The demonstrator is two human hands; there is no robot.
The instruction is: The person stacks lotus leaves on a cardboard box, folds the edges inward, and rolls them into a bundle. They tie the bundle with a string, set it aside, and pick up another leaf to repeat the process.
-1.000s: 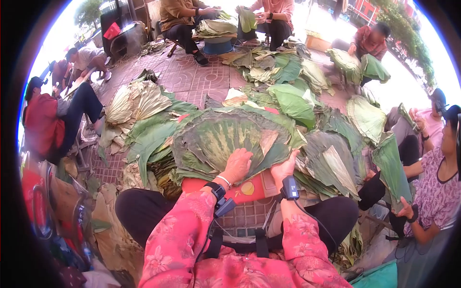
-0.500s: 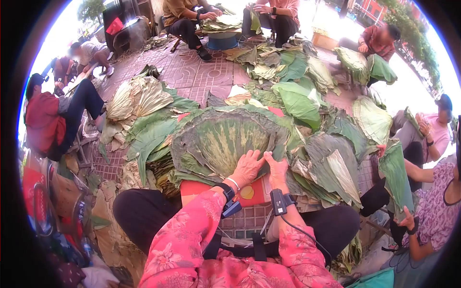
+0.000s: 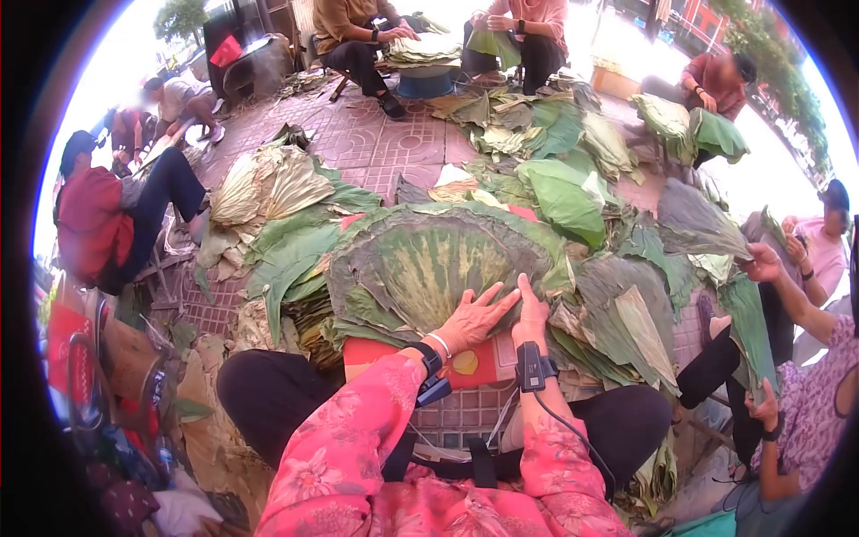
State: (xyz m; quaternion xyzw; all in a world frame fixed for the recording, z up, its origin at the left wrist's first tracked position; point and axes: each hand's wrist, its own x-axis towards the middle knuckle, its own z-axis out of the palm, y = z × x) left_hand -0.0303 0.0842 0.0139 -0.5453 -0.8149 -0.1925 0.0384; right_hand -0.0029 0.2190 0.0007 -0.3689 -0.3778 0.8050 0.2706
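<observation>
A large folded green leaf, fan-shaped with pale streaks, lies on top of a stack of leaves resting on a red stool in front of my knees. My left hand lies flat on the near edge of this leaf, fingers spread. Just to its right, my right hand presses on the same leaf, its fingers close together. Neither hand grips anything. Both wrists carry black strapped devices.
Heaps of green leaves cover the paved ground ahead and to the right; a pale dried pile lies left. People sit around: one in red at left, two at the back, others at right handling leaves.
My right hand slid left from the leaf's right edge until it met the left hand at the near edge. At right, a person raised a leaf.
</observation>
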